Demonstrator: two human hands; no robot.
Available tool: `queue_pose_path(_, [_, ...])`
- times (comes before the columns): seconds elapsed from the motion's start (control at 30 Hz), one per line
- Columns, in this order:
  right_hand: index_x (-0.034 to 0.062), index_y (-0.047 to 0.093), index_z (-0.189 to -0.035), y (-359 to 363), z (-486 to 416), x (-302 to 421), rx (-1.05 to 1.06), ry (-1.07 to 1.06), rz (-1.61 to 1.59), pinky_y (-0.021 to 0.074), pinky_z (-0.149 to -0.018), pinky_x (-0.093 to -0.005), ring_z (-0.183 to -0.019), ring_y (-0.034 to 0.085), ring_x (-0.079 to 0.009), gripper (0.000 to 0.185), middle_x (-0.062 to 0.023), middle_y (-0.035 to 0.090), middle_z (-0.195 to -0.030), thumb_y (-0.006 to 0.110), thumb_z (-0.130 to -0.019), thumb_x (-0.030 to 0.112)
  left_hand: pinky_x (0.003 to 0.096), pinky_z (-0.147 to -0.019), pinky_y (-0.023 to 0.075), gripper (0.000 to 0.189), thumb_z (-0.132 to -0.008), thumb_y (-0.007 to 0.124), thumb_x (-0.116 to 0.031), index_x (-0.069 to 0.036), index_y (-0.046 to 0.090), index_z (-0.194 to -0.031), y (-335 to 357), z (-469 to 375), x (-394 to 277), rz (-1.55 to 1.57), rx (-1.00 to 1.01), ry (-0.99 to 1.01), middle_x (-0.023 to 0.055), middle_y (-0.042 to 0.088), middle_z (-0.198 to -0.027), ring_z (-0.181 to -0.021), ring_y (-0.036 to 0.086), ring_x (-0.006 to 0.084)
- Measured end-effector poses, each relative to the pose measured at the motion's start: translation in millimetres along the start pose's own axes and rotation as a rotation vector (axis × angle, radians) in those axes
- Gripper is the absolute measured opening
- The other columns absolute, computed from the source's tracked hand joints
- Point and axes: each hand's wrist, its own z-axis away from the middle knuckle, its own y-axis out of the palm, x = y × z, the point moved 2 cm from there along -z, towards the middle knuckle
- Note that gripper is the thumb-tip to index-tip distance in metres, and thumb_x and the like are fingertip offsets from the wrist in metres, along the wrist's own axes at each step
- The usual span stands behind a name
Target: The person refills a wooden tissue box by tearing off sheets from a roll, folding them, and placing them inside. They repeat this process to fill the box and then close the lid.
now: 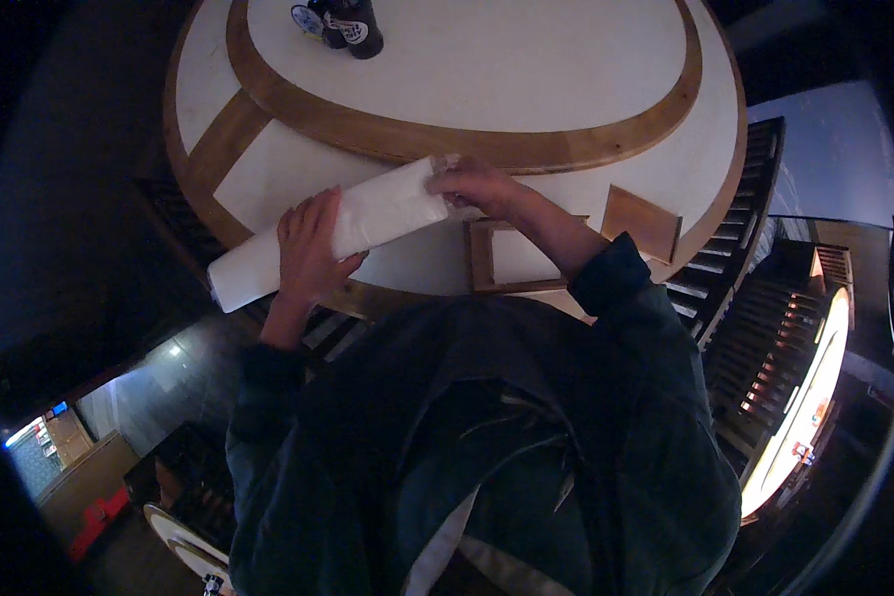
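A long white pack [391,205], wrapped in clear plastic, lies slantwise across my view above the near part of the round table. It looks like a stack of paper napkins, though its contents are hard to make out. My left hand [309,242] grips the pack around its middle, thumb on the near side. At the pack's right end, the fingers of my right hand [480,182] pinch the loose clear plastic. Below my right forearm sits a shallow wooden box [480,257], partly hidden by that arm. To its right is a flat wooden panel [641,223].
The white table [268,167] has wooden trim, with a raised wood-rimmed round section [484,149] at its centre. Dark condiment bottles [361,30] stand on that section. Slatted dark chairs [741,223] surround the table. Another table [804,417], brightly lit, is at the right.
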Motion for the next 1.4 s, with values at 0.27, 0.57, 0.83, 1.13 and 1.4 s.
queue_pose_path(0.27, [0.0036, 0.064, -0.104, -15, -7, -24, -0.008, -0.016, 0.025, 0.0420, -0.061, -0.0237, -0.072, 0.055, -0.0103, 0.038, -0.0011, 0.061, -0.083, 0.072, -0.080, 0.031, 0.0534, -0.106, 0.0297, 0.094, -0.060, 0.084, -0.035, -0.013, 0.043, -0.142, 5, -8, -3, 0.031, 0.044, 0.032, 0.0127, 0.046, -0.138, -0.124, 0.045, 0.0348])
queue_pose_path(0.57, [0.0044, 0.068, -0.086, -2, 4, 5, -0.052, -0.089, 0.260, 0.0407, -0.054, -0.0257, -0.060, 0.052, -0.0096, 0.032, -0.0010, 0.058, -0.068, 0.071, -0.083, 0.036, 0.0524, -0.106, 0.0311, 0.088, -0.063, 0.081, -0.038, -0.014, 0.046, -0.140, 9, -4, 2, -0.001, -0.004, 0.069, 0.0132, 0.046, -0.139, -0.124, 0.046, 0.0352])
queue_pose_path(0.83, [0.0053, 0.066, -0.085, 0, 0, 8, -0.012, -0.058, 0.343, 0.0372, -0.049, -0.0246, -0.056, 0.049, -0.0091, 0.033, 0.0001, 0.055, -0.065, 0.073, -0.083, 0.038, 0.0500, -0.106, 0.0319, 0.087, -0.065, 0.080, -0.036, -0.009, 0.044, -0.139, 7, -7, -1, -0.017, 0.018, 0.064, 0.0134, 0.048, -0.139, -0.124, 0.046, 0.0346])
queue_pose_path(1.13, [0.0015, 0.064, -0.101, -14, -4, -10, 0.093, -0.102, 0.196, 0.0445, -0.059, -0.0264, -0.068, 0.055, -0.0114, 0.042, -0.0032, 0.059, -0.078, 0.073, -0.082, 0.037, 0.0507, -0.106, 0.0316, 0.089, -0.065, 0.081, -0.036, -0.008, 0.042, -0.140, 6, -8, -5, -0.055, 0.020, 0.046, 0.0134, 0.048, -0.138, -0.124, 0.046, 0.0344])
queue_pose_path(1.4, [0.0013, 0.067, -0.099, 6, 10, 17, 0.023, -0.123, 0.389, 0.0482, -0.064, -0.0323, -0.068, 0.058, -0.0144, 0.047, -0.0086, 0.061, -0.073, 0.074, -0.080, 0.044, 0.0523, -0.106, 0.0308, 0.091, -0.063, 0.082, -0.037, -0.012, 0.043, -0.142, 5, -4, -4, -0.039, 0.023, 0.044, 0.0129, 0.047, -0.138, -0.124, 0.045, 0.0344])
